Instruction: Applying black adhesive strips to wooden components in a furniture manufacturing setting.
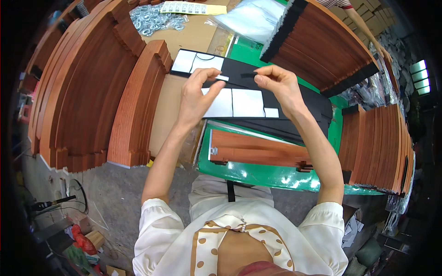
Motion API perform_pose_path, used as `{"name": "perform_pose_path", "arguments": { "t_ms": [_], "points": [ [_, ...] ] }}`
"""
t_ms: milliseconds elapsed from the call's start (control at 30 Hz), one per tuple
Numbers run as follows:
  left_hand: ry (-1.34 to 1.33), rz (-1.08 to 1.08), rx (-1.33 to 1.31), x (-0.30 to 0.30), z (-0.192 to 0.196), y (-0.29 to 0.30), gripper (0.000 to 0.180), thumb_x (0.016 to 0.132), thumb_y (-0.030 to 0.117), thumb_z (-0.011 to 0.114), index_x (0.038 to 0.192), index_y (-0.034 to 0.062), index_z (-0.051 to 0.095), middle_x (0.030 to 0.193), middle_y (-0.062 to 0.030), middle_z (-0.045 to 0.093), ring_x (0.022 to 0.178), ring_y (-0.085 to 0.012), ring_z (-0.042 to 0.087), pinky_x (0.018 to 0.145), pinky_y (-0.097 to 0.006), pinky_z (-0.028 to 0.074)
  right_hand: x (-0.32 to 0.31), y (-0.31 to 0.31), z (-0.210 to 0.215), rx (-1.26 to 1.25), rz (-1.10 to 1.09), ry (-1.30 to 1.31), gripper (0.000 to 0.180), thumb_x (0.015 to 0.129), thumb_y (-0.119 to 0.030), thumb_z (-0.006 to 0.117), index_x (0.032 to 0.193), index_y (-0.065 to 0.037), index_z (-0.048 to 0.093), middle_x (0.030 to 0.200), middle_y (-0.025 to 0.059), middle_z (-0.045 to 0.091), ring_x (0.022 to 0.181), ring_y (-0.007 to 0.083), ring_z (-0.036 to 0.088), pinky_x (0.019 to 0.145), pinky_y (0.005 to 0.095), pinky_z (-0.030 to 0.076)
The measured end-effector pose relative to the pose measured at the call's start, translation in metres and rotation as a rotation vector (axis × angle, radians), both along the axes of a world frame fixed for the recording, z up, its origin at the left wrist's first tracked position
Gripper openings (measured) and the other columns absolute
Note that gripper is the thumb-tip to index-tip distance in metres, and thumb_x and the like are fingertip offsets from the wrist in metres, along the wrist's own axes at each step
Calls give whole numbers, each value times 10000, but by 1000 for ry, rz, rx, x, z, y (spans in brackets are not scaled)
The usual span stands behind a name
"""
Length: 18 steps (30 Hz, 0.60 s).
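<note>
My left hand (197,95) hovers over the black sheets, its thumb and forefinger apart. A small white strip (222,78) shows between those fingertips and appears to lie on the sheet behind. To the right, my right hand (282,86) pinches a short black strip (248,75) between thumb and forefinger. Below the hands lie black sheets (301,103) with white rectangular panels (247,103) on them. Another white-panelled black piece (185,61) lies farther back, partly behind my left hand.
Reddish-brown wooden boards (87,92) stand stacked at left, with more stacks at right (377,142) and far right (322,46). A brown board (258,149) lies on the green tabletop (258,175) near me. Bagged metal rings (154,20) sit at the back; another person's arm (363,27) shows beyond.
</note>
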<state>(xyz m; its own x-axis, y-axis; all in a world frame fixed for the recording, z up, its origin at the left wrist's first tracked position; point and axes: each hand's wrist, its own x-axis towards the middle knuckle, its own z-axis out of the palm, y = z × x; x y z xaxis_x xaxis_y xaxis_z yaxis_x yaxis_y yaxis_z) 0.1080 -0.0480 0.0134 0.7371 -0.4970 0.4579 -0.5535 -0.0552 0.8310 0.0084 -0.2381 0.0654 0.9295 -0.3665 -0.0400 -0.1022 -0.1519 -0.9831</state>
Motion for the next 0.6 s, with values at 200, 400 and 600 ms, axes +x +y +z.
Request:
{"name": "perform_pose_path", "arguments": {
  "t_ms": [200, 400, 600],
  "points": [
    [-135, -136, -75, -72, 46, 20, 186, 763, 41, 714, 925, -3, 634, 840, -63, 640, 754, -141, 609, 674, -262, 484, -72, 38, 9, 236, 85, -53, 195, 844, -158, 688, 964, -14, 635, 875, 8, 625, 810, 63, 568, 772, 220, 455],
    [369, -346, -118, -112, 38, 42, 135, 829, 45, 668, 945, -13, 631, 853, -15, 627, 727, -73, 566, 636, -209, 455, -117, 55, -4, 523, 260, -44, 201, 849, -212, 688, 951, -49, 630, 845, -4, 616, 795, 75, 575, 769, 215, 450],
    [-431, -79, -3, -126, 27, 43, 358, 707, -3, 754, 1028, 43, 604, 832, -65, 613, 709, -175, 562, 614, -288, 449, -129, 67, -4, 684, 132, -10, 179, 850, -213, 686, 950, -71, 642, 826, -21, 617, 775, 78, 595, 749, 219, 485]
  ]
}}
